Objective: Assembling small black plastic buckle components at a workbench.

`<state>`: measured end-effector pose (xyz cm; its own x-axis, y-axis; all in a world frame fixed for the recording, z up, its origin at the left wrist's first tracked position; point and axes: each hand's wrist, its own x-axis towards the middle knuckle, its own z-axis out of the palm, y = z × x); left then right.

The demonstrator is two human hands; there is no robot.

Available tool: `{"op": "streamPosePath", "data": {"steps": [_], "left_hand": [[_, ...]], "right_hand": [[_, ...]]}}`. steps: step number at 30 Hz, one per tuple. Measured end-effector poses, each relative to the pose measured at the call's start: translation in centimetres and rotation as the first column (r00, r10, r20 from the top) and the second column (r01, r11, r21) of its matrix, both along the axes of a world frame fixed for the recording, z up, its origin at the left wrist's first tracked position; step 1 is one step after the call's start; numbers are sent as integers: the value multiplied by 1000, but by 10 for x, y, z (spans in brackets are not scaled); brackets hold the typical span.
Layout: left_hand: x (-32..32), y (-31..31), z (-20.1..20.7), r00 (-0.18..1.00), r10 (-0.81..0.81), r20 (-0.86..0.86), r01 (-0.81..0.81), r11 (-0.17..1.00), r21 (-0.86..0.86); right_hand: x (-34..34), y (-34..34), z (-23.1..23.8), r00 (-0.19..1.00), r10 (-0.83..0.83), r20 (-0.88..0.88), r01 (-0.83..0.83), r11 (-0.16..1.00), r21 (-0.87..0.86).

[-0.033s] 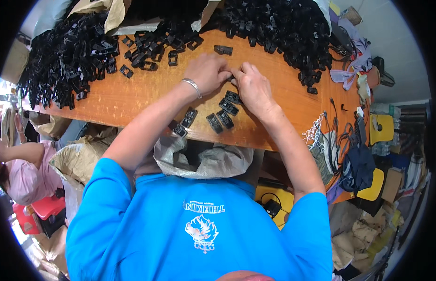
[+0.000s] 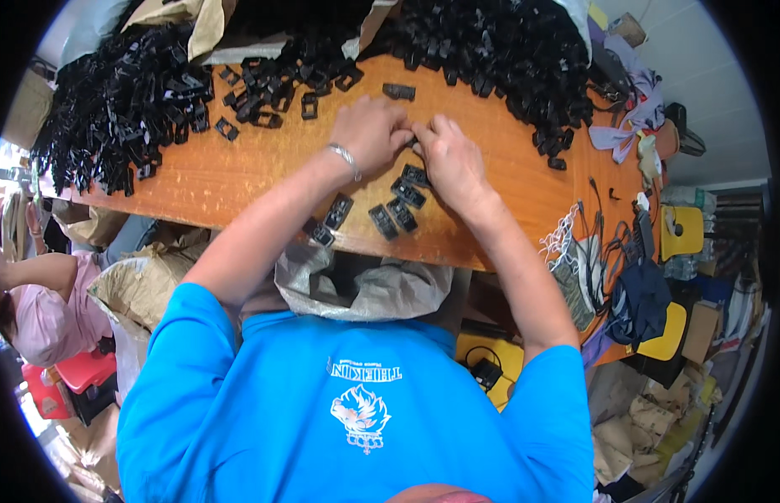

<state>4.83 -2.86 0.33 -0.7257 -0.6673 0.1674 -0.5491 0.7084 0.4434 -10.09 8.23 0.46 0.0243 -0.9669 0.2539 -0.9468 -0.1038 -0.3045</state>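
Over the middle of the wooden table (image 2: 273,180), my left hand (image 2: 366,134) and my right hand (image 2: 451,159) meet with fingers pinched together. Between the fingertips a small black plastic piece (image 2: 413,143) shows, mostly covered by them. Just nearer than my right hand lies a group of black rectangular plastic clips (image 2: 402,213), some overlapping. Two more clips (image 2: 339,211) rest beside my left forearm, close to the front edge. Beyond my hands a single black plastic part (image 2: 398,90) lies on its side.
Heaps of black plastic parts cover the far left (image 2: 122,109) and far right (image 2: 507,59), with loose frame-shaped pieces (image 2: 268,92) between. An open woven sack (image 2: 365,289) hangs at the front edge. Cables (image 2: 604,251) lie at right. Another person's pink sleeve (image 2: 51,310) is at left.
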Motion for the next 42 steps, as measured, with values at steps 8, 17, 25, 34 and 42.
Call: {"op": "streamPosePath", "data": {"steps": [8, 17, 25, 34, 42], "left_hand": [[8, 3, 17, 992, -120, 47, 115, 990, 83], [-46, -22, 15, 981, 129, 145, -114, 987, -109], [-36, -19, -9, 986, 164, -20, -165, 968, -191], [-30, -3, 1, 982, -148, -117, 130, 980, -152], [-20, -1, 6, 897, -51, -440, 205, 928, 311]], "right_hand": [[-33, -11, 22, 968, -55, 244, -16, 960, 281], [-59, -102, -11, 894, -439, -95, 437, 899, -43], [-58, -97, -15, 931, -348, -112, 342, 937, -74], [-79, -18, -4, 548, -424, 721, 274, 905, 324], [-28, -6, 21, 216, -372, 903, 130, 927, 351]]}}
